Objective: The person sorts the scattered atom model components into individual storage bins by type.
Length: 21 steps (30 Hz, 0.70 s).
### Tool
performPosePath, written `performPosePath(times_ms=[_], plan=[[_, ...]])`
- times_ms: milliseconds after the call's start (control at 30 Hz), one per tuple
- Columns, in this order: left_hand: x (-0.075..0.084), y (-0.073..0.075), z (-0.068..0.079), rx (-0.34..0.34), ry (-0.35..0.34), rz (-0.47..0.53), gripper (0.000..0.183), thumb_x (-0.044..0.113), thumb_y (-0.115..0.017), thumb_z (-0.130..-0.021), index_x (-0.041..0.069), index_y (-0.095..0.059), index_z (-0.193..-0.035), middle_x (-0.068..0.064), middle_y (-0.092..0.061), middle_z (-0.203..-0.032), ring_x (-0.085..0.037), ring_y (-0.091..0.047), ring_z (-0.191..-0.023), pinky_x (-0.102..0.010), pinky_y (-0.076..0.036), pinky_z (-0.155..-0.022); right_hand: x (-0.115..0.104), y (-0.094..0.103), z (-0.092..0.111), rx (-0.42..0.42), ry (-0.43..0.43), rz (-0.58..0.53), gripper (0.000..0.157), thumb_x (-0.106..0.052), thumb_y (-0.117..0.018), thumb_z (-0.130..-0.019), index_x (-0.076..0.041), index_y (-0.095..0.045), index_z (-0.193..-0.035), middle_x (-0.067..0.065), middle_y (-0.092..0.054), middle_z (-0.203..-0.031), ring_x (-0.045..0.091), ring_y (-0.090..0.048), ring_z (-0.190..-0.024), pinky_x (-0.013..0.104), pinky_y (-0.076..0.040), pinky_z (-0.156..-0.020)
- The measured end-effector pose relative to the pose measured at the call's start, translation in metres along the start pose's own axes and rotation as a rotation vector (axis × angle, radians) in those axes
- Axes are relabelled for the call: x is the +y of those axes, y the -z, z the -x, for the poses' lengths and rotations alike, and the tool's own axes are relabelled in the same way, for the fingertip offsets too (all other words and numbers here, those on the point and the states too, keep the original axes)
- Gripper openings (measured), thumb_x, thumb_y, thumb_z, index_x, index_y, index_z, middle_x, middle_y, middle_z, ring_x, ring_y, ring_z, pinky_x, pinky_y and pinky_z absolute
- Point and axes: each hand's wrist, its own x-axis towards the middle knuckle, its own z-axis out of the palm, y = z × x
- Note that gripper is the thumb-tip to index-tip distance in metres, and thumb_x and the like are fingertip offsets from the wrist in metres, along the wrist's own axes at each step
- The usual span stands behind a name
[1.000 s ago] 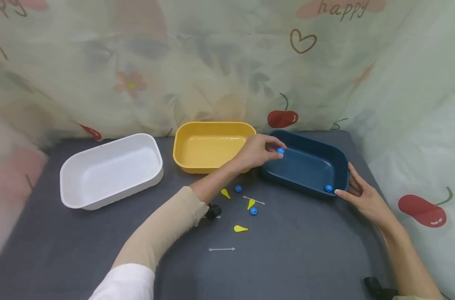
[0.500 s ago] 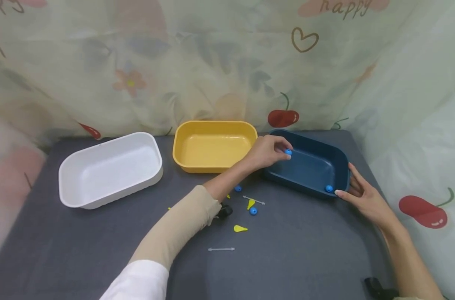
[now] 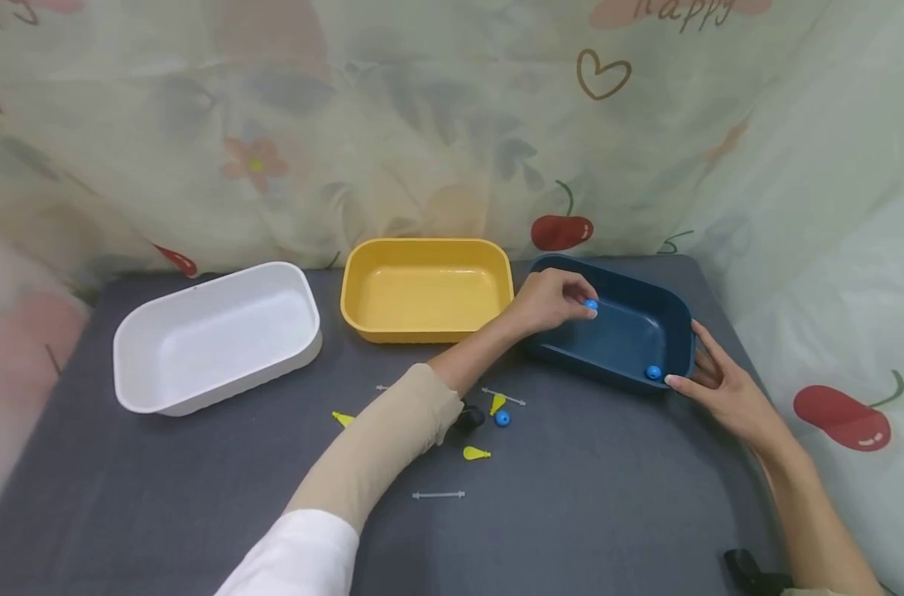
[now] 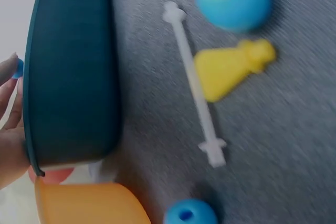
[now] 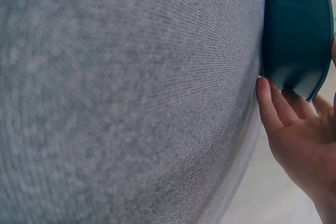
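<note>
My left hand [image 3: 550, 303] pinches a blue bead [image 3: 591, 305] between thumb and fingertips, over the left part of a dark blue bin [image 3: 625, 333]. In the left wrist view, the held bead [image 4: 19, 68] shows just past the bin's rim. My right hand [image 3: 729, 399] holds the bin's right end, thumb at the front corner of the rim and fingers along the outer wall. Another blue bead [image 3: 653, 372] lies inside near that corner. On the cloth in front lie a blue bead [image 3: 502, 418], yellow bulb-shaped pieces [image 3: 476, 453] and thin white rods [image 3: 439, 495].
A yellow bin [image 3: 425, 302] stands at the back middle, left of the dark blue one. Farther left is a white bin [image 3: 221, 339]. A grey cloth [image 3: 571, 513] covers the table, and a printed curtain [image 3: 422, 124] hangs behind. The left forearm covers some small pieces.
My left hand has moved right, farther over the dark blue bin, with the blue bead still pinched. My right hand stays at the bin's end.
</note>
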Motion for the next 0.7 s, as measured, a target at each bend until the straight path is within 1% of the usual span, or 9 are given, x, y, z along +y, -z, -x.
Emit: performPosePath(times_ms=[133,233,400,467,600,700], plan=[[0.002,-0.004,-0.008,-0.015,0.036,0.056,0.018,0.023,-0.077,-0.089,0.015,-0.075,-0.105,0.007,-0.069,-0.092,-0.007,-0.06,-0.087,-0.016,-0.05,-0.071,0.0,0.0,-0.001,0.002,-0.004,-0.008,0.09,-0.027,-0.062,-0.1,-0.039,0.007,-0.158,0.026,-0.017,-0.161,0.05,-0.033,-0.138,0.009,-0.046,-0.082],[0.002,-0.007,-0.014,-0.015,0.095,0.098,0.019,0.023,-0.077,-0.088,0.017,-0.075,-0.106,0.007,-0.069,-0.094,-0.007,-0.06,-0.089,-0.017,-0.05,-0.072,0.001,-0.001,-0.002,0.004,-0.011,-0.008,0.09,-0.028,-0.061,-0.1,-0.039,0.007,-0.157,0.026,-0.017,-0.16,0.051,-0.032,-0.137,0.009,-0.045,-0.081],[-0.002,-0.012,-0.018,0.015,0.209,0.151,0.016,0.022,-0.078,-0.087,0.017,-0.077,-0.102,0.006,-0.069,-0.092,-0.009,-0.061,-0.087,-0.019,-0.049,-0.073,0.001,-0.002,0.0,-0.011,-0.02,-0.014,0.09,-0.028,-0.061,-0.1,-0.04,0.008,-0.157,0.026,-0.017,-0.161,0.051,-0.031,-0.138,0.008,-0.044,-0.082],[-0.004,-0.014,-0.019,0.023,0.239,0.156,0.015,0.02,-0.079,-0.086,0.015,-0.077,-0.1,0.005,-0.069,-0.09,-0.011,-0.061,-0.085,-0.02,-0.048,-0.072,0.001,-0.003,0.001,-0.014,-0.021,-0.015,0.091,-0.028,-0.062,-0.1,-0.041,0.008,-0.157,0.025,-0.017,-0.161,0.051,-0.032,-0.138,0.009,-0.044,-0.082],[-0.006,-0.016,-0.021,0.02,0.272,0.157,0.016,0.019,-0.08,-0.085,0.012,-0.076,-0.099,0.003,-0.069,-0.087,-0.013,-0.062,-0.082,-0.022,-0.049,-0.07,0.001,-0.002,0.001,-0.012,-0.03,-0.003,0.09,-0.031,-0.062,-0.099,-0.044,0.007,-0.156,0.024,-0.017,-0.161,0.05,-0.032,-0.139,0.01,-0.044,-0.083],[-0.005,-0.017,-0.023,0.025,0.329,0.171,0.017,0.016,-0.081,-0.084,0.01,-0.074,-0.097,0.001,-0.069,-0.086,-0.015,-0.065,-0.079,-0.025,-0.052,-0.073,0.0,0.0,0.001,-0.006,-0.039,0.007,0.09,-0.033,-0.062,-0.099,-0.046,0.007,-0.155,0.023,-0.017,-0.162,0.049,-0.033,-0.139,0.011,-0.044,-0.083]])
